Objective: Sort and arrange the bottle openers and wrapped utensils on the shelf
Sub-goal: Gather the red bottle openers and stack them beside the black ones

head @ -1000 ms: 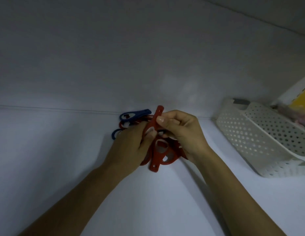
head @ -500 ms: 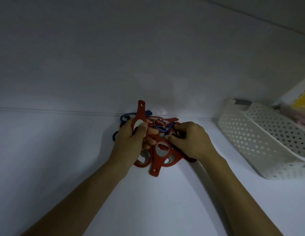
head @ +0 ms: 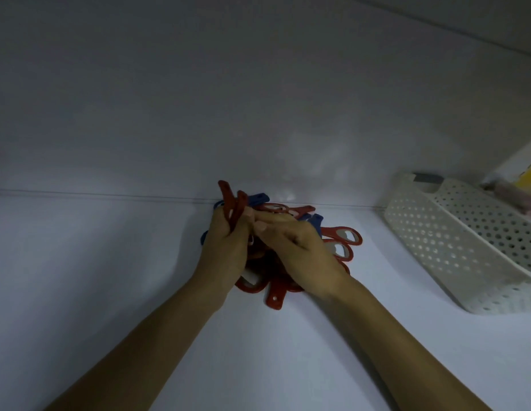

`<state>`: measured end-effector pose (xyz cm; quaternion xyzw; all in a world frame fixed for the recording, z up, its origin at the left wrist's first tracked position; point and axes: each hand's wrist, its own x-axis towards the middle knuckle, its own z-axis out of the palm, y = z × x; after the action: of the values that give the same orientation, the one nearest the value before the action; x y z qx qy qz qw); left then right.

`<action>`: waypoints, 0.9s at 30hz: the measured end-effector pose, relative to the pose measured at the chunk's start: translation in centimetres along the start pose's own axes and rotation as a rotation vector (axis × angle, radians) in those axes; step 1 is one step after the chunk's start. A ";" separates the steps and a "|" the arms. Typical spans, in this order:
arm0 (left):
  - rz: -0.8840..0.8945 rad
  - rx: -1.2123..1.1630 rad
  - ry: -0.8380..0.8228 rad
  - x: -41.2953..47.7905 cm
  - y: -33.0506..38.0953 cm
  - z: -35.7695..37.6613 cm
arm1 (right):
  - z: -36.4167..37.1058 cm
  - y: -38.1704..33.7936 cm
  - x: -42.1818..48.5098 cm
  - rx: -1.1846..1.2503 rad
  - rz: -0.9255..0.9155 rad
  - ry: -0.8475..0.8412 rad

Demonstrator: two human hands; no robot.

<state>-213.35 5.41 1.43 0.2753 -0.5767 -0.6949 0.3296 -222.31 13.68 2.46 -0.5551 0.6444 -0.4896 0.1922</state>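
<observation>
**Red openers stand gripped in the left hand**

Red plastic fills the left hand (head: 225,250): its fingers curl round two red bottle openers (head: 232,209), held on edge with their handle ends sticking up past the knuckles. The right hand (head: 299,253) reaches across from the other side, fingers fairly straight, and its fingertips (head: 268,221) meet the held pair just beside the left hand's fingers. Whether they pinch the openers or only touch them cannot be told.

Both hands hover over the pile of openers (head: 341,237), which lies on the white shelf (head: 116,277) close against the back wall (head: 258,99). The pile is mostly red, with a few blue openers (head: 316,221) mixed in at its far side. Two red heads with pale oval openings fan out to the right of the right hand, and one red handle (head: 274,298) pokes out toward the viewer between the wrists.

Well apart to the right sits a white perforated basket (head: 430,250), set at an angle on the shelf. Something pinkish (head: 513,194) lies inside it, too blurred to name.
</observation>
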 end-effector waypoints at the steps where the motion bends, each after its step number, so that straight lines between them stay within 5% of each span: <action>1: -0.004 0.000 0.002 0.0 0.0 -0.1 | -0.2 0.0 0.1 -0.017 -0.024 0.027; 4: 0.004 -0.008 0.023 0.1 -0.1 -0.1 | -2.3 -0.1 0.0 -0.082 -0.053 0.105; 8: 0.041 -0.012 0.044 0.1 -0.2 -0.2 | -4.8 0.5 -0.4 -0.410 0.068 -0.184; 10: 0.059 -0.010 0.039 0.1 -0.4 -0.2 | -5.0 0.8 -0.4 -0.401 0.099 -0.157; 13: 0.048 -0.034 0.044 0.3 -0.5 -0.2 | -5.0 1.1 -0.4 -0.318 0.176 0.032; 16: 0.036 -0.058 0.041 0.5 -0.6 -0.2 | -5.4 1.0 -0.2 -0.141 0.248 0.429; 18: 0.031 -0.043 0.028 0.5 -0.7 -0.2 | -5.3 0.6 -0.2 -0.112 0.185 0.691; 20: 0.039 -0.015 -0.005 0.4 -0.9 0.0 | -4.2 0.1 -0.3 -0.157 0.080 0.773; 27: -0.014 -0.117 -0.004 0.5 -0.4 -0.3 | 0.2 -0.4 -0.1 -0.110 -0.052 0.051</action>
<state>-213.52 4.92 0.97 0.2581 -0.5338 -0.7304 0.3390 -221.90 13.71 2.62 -0.5686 0.6605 -0.4721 0.1324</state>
